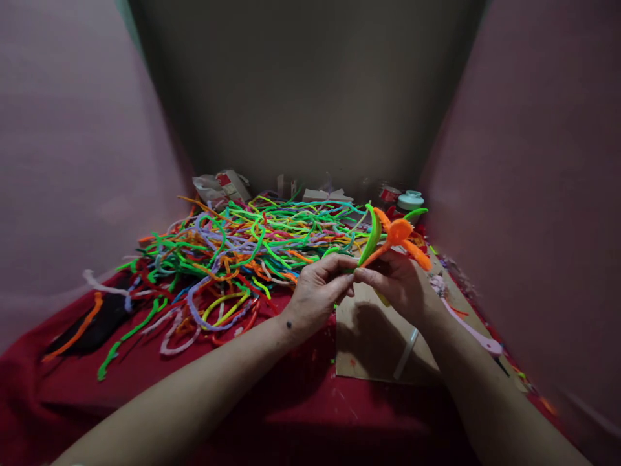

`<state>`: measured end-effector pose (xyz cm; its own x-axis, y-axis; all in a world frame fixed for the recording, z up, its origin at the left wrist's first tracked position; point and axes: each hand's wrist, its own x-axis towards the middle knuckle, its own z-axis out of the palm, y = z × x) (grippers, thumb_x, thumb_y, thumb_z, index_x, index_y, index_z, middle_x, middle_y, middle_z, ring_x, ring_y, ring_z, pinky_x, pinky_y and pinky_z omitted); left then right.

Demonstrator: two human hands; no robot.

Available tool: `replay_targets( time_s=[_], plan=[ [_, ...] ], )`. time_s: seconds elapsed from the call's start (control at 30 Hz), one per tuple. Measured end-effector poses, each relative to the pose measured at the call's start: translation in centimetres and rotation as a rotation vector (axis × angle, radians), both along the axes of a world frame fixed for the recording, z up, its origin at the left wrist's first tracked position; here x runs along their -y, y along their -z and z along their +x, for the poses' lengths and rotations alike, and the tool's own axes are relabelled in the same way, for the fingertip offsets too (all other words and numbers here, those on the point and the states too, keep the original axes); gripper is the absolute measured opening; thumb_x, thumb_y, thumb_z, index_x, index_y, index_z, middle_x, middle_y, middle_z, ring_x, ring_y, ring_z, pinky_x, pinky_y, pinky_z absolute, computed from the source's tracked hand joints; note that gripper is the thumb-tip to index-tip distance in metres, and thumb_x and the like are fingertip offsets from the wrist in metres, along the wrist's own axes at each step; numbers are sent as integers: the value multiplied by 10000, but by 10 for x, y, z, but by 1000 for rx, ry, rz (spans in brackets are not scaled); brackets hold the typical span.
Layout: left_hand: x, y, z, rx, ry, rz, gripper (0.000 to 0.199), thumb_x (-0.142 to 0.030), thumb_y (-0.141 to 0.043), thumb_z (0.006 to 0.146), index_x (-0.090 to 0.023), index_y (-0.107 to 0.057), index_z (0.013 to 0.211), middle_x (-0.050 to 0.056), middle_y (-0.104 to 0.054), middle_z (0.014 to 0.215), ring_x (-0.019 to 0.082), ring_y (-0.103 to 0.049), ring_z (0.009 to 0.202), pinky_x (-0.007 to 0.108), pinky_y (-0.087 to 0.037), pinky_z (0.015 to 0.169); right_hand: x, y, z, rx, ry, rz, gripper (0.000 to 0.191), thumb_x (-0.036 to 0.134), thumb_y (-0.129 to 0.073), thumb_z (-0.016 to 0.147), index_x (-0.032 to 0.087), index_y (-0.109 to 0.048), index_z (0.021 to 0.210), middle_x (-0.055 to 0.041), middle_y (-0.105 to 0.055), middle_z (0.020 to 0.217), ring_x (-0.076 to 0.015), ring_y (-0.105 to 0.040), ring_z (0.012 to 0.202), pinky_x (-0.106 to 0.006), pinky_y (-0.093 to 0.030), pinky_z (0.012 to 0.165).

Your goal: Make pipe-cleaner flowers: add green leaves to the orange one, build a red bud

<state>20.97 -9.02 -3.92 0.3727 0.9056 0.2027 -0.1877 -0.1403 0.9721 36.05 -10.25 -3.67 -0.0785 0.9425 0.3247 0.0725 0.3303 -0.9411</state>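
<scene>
A pipe-cleaner flower (400, 232) with orange petals and green leaves stands up between my two hands, above a board. My left hand (323, 281) pinches the base of the flower near the green leaf (372, 238), thumb and forefinger pressed together. From the other side my right hand (395, 278) is closed on the same base, its thumb tip meeting the left fingers. The stem end is mostly hidden behind the fingers.
A large tangle of coloured pipe cleaners (252, 239) spreads over the red cloth (272, 388). Under my hands lies a tan board (363, 349) with a clear stick (406, 353). A pink-handled tool (478, 333) and a turquoise-lidded jar (410, 199) are at the right.
</scene>
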Motion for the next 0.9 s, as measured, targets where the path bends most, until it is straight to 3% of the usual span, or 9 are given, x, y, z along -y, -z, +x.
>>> replay_targets(
  time_s=[0.3,0.63,0.9],
  plan=[
    [3,-1,1,14,-15,-53,175,-237,-612,737,-154,-595,890,-47,-507,605,53,-424,513,186,-335,502,6,-9,3,124,32,-4,187,329,-705,667,189,-588,711,-3,-561,659,-156,-511,625,-300,-422,607],
    [3,-3,-1,23,32,-7,173,-209,-579,759,-155,-611,920,-27,-549,633,58,-406,527,193,-320,502,4,-7,-1,-221,-44,-129,22,205,-674,642,214,-657,653,-5,-614,653,-161,-559,648,-318,-448,652],
    [2,0,-3,93,128,0,166,-178,-587,766,-163,-614,929,-34,-542,635,51,-391,516,192,-316,495,6,-5,-2,-277,-54,-207,44,236,-691,618,226,-652,601,-11,-563,605,-160,-520,601,-337,-444,618]
  ],
)
